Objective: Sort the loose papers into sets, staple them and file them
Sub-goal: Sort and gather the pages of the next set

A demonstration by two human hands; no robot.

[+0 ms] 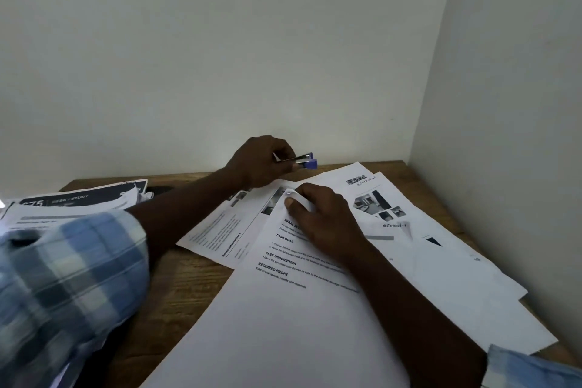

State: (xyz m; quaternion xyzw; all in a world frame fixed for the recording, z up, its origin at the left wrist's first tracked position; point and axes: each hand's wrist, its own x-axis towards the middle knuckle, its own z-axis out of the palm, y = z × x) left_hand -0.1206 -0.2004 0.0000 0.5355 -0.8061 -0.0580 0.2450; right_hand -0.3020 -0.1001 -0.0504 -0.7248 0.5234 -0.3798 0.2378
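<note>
At twelve o'clock on the bench, gripping light stapler with left hand, pinching corner of floppy, likely slippery papers with right hand.

The sheet under my right fingers reads TASK GOAL, TASK DESCRIPTION, REQUIRED PROPS. Right of them, a page bears handwritten SECTION-1. Far left, a dark header says DESK / STUDY.

Matt white papers on grainy wood desk; stapler shiny metal, blue plastic.
</note>
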